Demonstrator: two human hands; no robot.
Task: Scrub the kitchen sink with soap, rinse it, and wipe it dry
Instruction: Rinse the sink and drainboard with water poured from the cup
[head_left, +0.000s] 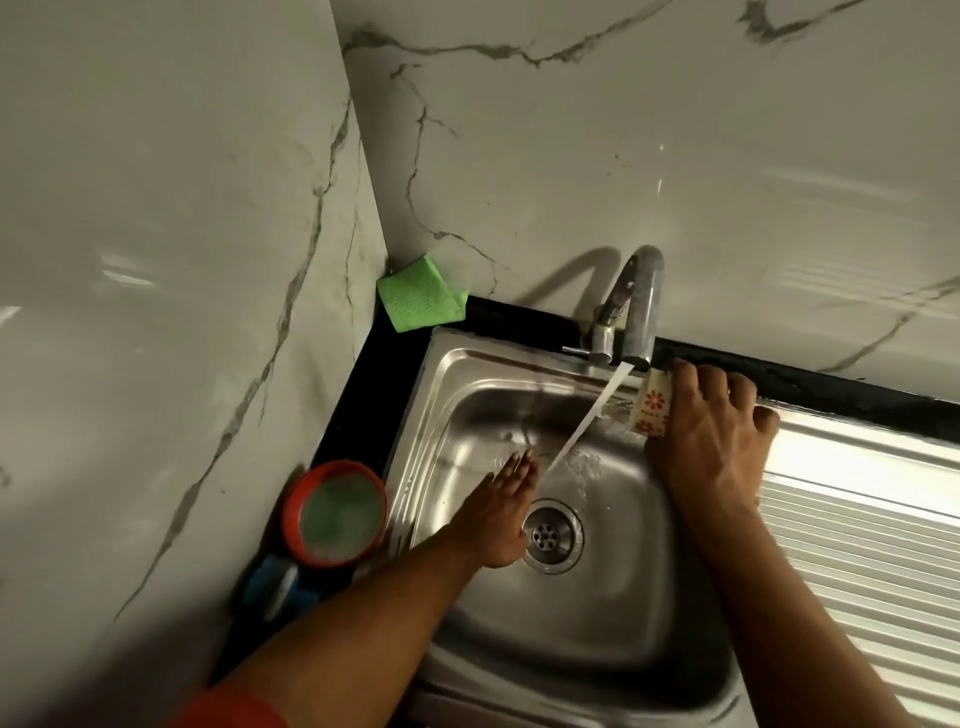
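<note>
1. Your left hand (498, 512) reaches down into the basin of the sink (431, 395). Its fingers (519, 467) are straight and close together, holding nothing, and the palm lies low over the steel floor just left of the drain (550, 535).
2. Your right hand (711, 436) sits at the back right corner of the basin. Its fingers curl over a cream sponge (652, 410) printed with red flowers, gripping it against the rim.
3. The tap (641, 306) stands at the back edge of the sink. A stream of water (592, 415) runs from its spout and slants down just beside the sponge. It lands on the basin floor near your left fingertips and spreads there.
4. The ribbed draining board (857, 519) stretches away to the right of the basin, under your right forearm.
5. A folded green cloth (418, 296) lies in the far corner of the black worktop (358, 405), against the marble wall (156, 260).
6. A red tub (335, 512) with a greenish filling stands on the worktop just left of the sink. A blue thing (275, 584), too blurred to tell, lies just in front of it.
7. A red sleeve (234, 709) shows at the bottom edge on your left arm.
</note>
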